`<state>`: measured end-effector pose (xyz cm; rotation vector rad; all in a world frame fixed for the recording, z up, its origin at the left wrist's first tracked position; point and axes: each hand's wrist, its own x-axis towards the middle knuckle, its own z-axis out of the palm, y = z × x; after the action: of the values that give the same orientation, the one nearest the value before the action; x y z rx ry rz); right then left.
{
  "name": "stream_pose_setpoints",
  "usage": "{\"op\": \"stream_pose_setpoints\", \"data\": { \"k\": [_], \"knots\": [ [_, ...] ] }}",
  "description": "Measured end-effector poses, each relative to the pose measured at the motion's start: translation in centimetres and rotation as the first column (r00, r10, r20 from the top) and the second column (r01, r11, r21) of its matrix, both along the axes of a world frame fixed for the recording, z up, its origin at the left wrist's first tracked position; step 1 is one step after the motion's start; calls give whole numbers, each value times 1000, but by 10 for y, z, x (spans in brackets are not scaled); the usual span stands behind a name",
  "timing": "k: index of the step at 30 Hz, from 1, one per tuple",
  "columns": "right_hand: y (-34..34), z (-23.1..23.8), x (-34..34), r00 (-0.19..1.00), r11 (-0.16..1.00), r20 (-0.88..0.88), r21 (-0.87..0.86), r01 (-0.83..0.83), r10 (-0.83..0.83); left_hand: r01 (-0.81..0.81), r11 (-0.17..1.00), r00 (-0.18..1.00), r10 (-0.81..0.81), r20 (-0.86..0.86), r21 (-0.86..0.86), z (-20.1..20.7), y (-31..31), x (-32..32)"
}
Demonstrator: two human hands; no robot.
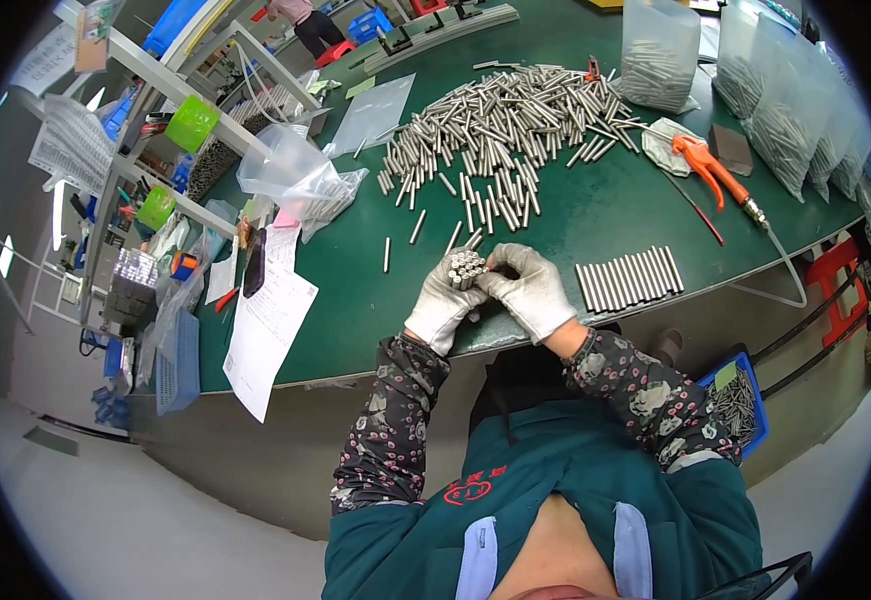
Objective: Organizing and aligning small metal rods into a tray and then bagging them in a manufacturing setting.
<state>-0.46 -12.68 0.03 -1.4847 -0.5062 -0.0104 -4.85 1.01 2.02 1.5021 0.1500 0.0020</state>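
Note:
A bundle of short metal pins (467, 266) stands end-up in my left hand (440, 308), its gloved fingers wrapped round it at the table's front edge. My right hand (538, 291), also in a white glove, is closed with thumb and fingertips against the right side of the same bundle. Just beyond the hands lies a large loose heap of metal pins (496, 120), with a few strays nearer on the left. To the right of my right hand, a neat row of pins (631, 279) lies side by side.
An orange air gun (711, 170) with a hose lies at right beside a dark block (731, 150). Pin-filled plastic bags (791, 125) stand at the far right. Papers (274, 310) overhang the table's left front edge. A blue bin of pins (741, 400) sits below on the right.

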Motion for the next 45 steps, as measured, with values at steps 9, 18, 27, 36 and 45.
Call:
{"op": "stream_pose_setpoints", "data": {
  "k": [9,18,27,36,45],
  "knots": [
    [-22,23,0,975,919,-220,378,109,-25,2,1000,1000,-3,-19,-22,6,-9,4],
    [-153,72,36,767,693,535,-401,599,-354,-39,999,995,41,94,-19,18,-25,9],
    [-209,25,59,745,116,642,-738,665,-179,38,996,997,-33,64,-85,4,-79,52],
    [-157,61,29,783,731,574,-426,534,-238,85,984,995,-77,58,-154,-1,-79,51],
    [-91,51,16,840,857,530,-376,354,-114,156,966,985,-136,110,-206,-17,-72,53]
  ]
}}
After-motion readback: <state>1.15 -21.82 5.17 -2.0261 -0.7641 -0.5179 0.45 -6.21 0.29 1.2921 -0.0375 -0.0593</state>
